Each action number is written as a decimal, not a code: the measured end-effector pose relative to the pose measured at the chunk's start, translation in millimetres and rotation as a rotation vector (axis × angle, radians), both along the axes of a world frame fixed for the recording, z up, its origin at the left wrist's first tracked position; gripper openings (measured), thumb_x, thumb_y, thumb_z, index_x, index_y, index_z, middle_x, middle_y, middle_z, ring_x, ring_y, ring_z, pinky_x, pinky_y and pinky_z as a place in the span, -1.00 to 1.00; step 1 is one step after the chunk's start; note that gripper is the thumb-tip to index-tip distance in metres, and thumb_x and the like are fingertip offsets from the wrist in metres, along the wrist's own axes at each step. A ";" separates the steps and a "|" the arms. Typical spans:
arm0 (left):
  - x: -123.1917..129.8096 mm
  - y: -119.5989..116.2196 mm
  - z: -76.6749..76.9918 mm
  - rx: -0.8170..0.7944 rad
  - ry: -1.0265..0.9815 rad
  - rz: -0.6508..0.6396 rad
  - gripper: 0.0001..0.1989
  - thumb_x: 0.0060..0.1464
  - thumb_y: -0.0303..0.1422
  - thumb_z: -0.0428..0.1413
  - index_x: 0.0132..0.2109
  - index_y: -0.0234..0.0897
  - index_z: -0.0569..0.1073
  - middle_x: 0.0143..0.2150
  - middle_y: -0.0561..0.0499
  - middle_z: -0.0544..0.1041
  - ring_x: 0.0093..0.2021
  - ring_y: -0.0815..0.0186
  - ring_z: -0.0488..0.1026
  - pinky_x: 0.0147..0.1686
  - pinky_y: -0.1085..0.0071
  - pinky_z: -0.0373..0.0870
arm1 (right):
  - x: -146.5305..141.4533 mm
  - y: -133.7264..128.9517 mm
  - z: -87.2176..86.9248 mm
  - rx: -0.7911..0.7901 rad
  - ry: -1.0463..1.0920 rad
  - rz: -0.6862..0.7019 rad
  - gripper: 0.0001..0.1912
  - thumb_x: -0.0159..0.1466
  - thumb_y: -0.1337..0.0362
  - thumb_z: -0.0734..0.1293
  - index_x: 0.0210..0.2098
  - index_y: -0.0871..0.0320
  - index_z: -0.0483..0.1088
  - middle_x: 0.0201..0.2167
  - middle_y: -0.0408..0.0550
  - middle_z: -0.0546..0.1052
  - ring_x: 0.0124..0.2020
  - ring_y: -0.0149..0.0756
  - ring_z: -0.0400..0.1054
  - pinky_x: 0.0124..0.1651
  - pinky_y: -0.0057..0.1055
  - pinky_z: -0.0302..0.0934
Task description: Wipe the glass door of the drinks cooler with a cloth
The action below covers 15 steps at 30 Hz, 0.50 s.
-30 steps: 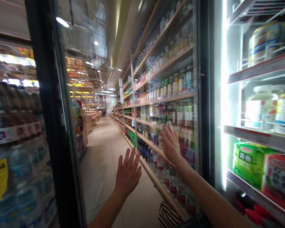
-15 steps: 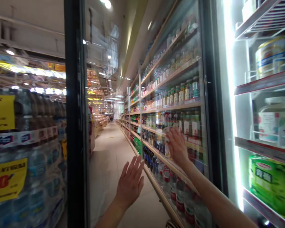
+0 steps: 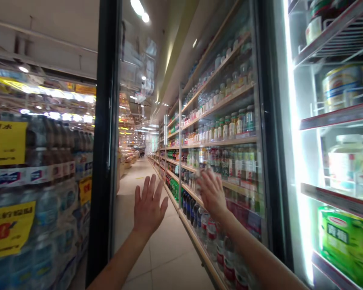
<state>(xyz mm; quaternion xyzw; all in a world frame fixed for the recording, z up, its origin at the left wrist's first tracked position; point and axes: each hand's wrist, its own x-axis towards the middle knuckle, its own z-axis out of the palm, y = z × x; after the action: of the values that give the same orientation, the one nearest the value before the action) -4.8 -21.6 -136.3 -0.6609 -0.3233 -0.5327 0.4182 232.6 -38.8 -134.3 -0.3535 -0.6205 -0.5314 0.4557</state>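
Note:
A glass cooler door (image 3: pixel 139 100) with a black frame stands open before me, and drink shelves show in its pane. My left hand (image 3: pixel 149 205) is raised at the pane's lower left, palm toward the glass, fingers spread and holding nothing. To its right, my right hand (image 3: pixel 212 193) is up at the pane too, fingers stretched and a little blurred, with a pale smear by the fingertips that looks like a reflection. Whether either palm presses on the glass cannot be made out.
Lit cooler shelves (image 3: pixel 335 114) on the right hold a white-capped bottle (image 3: pixel 349 165), a can (image 3: pixel 341 88) and a green pack (image 3: pixel 343 241). On the left stand stacked packs of bottles (image 3: pixel 45 173) with yellow price signs (image 3: pixel 10 229). A tiled floor (image 3: pixel 166 257) shows through the glass.
My left hand has moved left and up, its fingers more spread. My right hand has shifted left and slightly down. The door's left edge appears farther right in view.

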 end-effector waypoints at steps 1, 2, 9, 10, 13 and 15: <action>-0.1 0.5 -1.0 0.006 0.004 0.002 -0.40 0.13 -0.32 -0.02 0.29 -0.22 0.00 0.28 -0.19 0.09 0.31 0.13 -0.07 0.24 0.05 -0.16 | 14.6 0.9 7.2 0.034 0.109 -0.013 -0.55 0.24 0.39 0.10 0.12 0.12 0.21 0.15 0.04 0.29 0.30 -0.17 -0.10 0.24 -0.05 -0.08; 0.0 0.7 -1.6 0.007 0.002 0.001 -0.40 0.13 -0.31 -0.03 0.29 -0.22 -0.01 0.28 -0.19 0.10 0.31 0.13 -0.07 0.24 0.05 -0.17 | 28.7 1.9 15.7 0.075 0.236 -0.020 -0.53 0.25 0.38 0.09 0.15 0.12 0.18 0.18 0.07 0.26 0.30 -0.15 -0.09 0.23 -0.02 -0.07; 1.3 -1.3 -0.6 -0.012 -0.029 -0.030 -0.41 0.13 -0.29 -0.02 0.28 -0.22 0.01 0.28 -0.18 0.11 0.30 0.12 -0.04 0.23 0.04 -0.16 | 0.7 3.6 25.4 0.064 0.196 0.048 -0.51 0.24 0.39 0.09 0.17 0.13 0.16 0.19 0.07 0.24 0.32 -0.17 -0.16 0.25 -0.04 -0.07; 0.8 -1.4 -0.7 -0.010 -0.020 -0.024 -0.41 0.13 -0.30 -0.02 0.28 -0.23 0.02 0.28 -0.19 0.12 0.31 0.12 -0.05 0.23 0.04 -0.15 | -13.0 2.6 19.3 0.014 0.066 0.057 -0.52 0.24 0.39 0.10 0.15 0.13 0.19 0.17 0.04 0.27 0.32 -0.19 -0.16 0.26 -0.07 -0.08; -1.0 -1.3 -1.2 0.003 0.000 -0.009 -0.44 0.13 -0.32 -0.03 0.26 -0.26 0.07 0.26 -0.21 0.14 0.31 0.13 -0.06 0.23 0.05 -0.14 | -29.6 1.1 11.1 -0.060 -0.149 0.053 -0.56 0.24 0.37 0.12 0.11 0.10 0.24 0.14 -0.01 0.32 0.31 -0.22 -0.13 0.28 -0.12 -0.13; -1.5 -1.3 -1.8 0.000 -0.003 -0.017 -0.46 0.14 -0.30 -0.03 0.25 -0.27 0.10 0.26 -0.21 0.15 0.31 0.13 -0.05 0.23 0.07 -0.14 | -18.3 2.9 20.1 -0.007 -0.044 0.038 -0.54 0.25 0.36 0.11 0.15 0.10 0.19 0.15 0.02 0.30 0.31 -0.21 -0.11 0.27 -0.10 -0.13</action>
<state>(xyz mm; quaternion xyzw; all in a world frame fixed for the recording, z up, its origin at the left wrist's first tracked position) -6.3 -22.9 -138.1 -0.6629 -0.3182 -0.5371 0.4133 214.3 -36.0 -114.2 -0.3316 -0.6387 -0.5282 0.4507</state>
